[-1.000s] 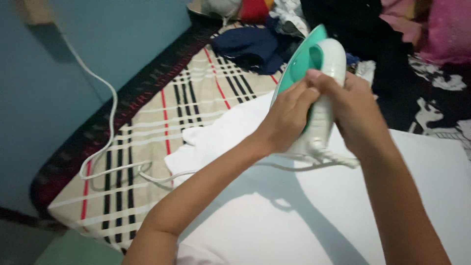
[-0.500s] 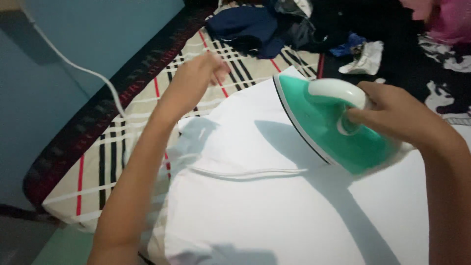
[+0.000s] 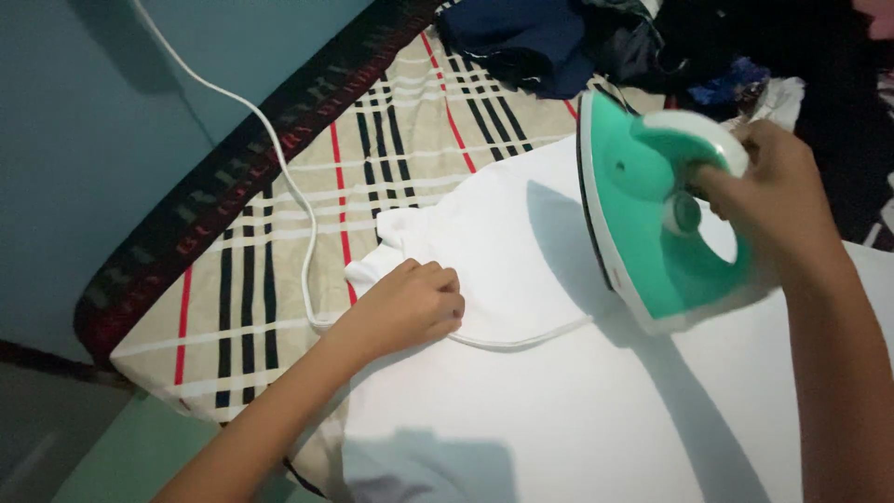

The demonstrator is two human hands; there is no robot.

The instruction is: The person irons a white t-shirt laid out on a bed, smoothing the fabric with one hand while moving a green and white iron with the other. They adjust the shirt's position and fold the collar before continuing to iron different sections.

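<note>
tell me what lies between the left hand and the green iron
Only white garment lies between the left hand and the green iron, with the white cord curving along below; head view shows it.

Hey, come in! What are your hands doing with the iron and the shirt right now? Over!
Right hand grips iron, tilted above white shirt. Left hand presses shirt flat. White cord lies beside it.

This is a room in a home. A striped blanket point(image 3: 391, 177) covers the floor, clothes point(image 3: 577, 42) lie in a pile, and there is an iron point(image 3: 652, 219).
</note>
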